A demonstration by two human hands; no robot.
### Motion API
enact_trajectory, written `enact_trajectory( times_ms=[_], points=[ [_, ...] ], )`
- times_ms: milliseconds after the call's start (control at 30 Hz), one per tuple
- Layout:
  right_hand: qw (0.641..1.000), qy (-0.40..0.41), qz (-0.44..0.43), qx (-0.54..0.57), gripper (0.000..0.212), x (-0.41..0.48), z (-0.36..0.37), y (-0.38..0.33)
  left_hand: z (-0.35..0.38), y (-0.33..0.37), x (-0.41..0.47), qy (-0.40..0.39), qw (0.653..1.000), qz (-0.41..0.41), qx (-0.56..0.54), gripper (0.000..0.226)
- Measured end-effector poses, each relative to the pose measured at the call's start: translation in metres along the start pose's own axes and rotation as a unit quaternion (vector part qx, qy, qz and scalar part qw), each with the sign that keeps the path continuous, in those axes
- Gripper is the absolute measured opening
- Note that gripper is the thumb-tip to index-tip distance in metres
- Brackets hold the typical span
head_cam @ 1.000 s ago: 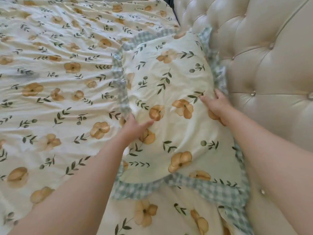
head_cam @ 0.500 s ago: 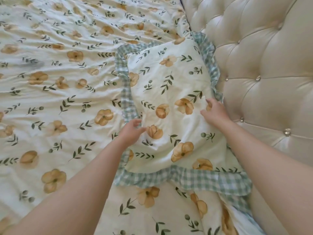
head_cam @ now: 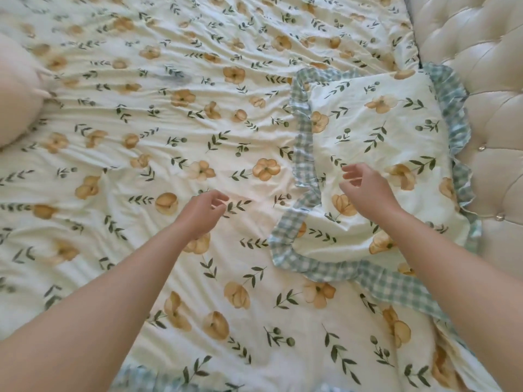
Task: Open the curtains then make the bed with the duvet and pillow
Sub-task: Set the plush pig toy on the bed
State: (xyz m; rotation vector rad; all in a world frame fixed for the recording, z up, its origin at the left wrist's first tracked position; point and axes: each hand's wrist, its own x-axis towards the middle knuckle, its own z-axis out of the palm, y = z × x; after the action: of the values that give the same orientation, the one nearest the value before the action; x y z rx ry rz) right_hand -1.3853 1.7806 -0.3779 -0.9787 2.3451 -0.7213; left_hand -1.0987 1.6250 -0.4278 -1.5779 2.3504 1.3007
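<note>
A floral pillow (head_cam: 376, 142) with a green checked frill lies flat at the right, against the headboard. The floral duvet (head_cam: 158, 142) is spread over the rest of the bed, creased in long folds. My right hand (head_cam: 365, 188) hovers over the pillow's near left part, fingers loosely curled and apart, holding nothing. My left hand (head_cam: 202, 213) hangs above the duvet just left of the pillow's frill, also loose and holding nothing.
The cream tufted headboard (head_cam: 481, 89) with crystal buttons runs along the right side. A plain cream cushion (head_cam: 17, 100) sits at the left edge of the bed. Another strip of green checked frill (head_cam: 147, 377) shows at the bottom edge.
Both hands have let go of the pillow and drawn back towards me. The view has swung left, showing more of the duvet.
</note>
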Motion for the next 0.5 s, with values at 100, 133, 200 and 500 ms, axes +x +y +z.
enact_trajectory(
  times_ms=[100,133,200,500],
  points=[
    [0.999,-0.035,-0.017,0.014,0.033,-0.011,0.04,-0.041,-0.027,-0.045,-0.016,0.012,1.0,-0.016,0.0,0.025],
    [0.998,-0.049,-0.025,0.015,0.033,-0.016,0.056,-0.056,-0.037,-0.06,-0.021,0.014,1.0,-0.02,0.006,0.025],
    [0.996,-0.076,-0.041,0.009,0.033,-0.028,0.097,-0.093,-0.061,-0.095,-0.032,0.019,0.999,-0.031,0.022,0.027],
    [0.991,-0.122,-0.048,0.011,0.028,-0.07,0.243,-0.228,-0.157,-0.218,-0.054,0.001,0.999,-0.017,0.038,0.029]
  ],
)
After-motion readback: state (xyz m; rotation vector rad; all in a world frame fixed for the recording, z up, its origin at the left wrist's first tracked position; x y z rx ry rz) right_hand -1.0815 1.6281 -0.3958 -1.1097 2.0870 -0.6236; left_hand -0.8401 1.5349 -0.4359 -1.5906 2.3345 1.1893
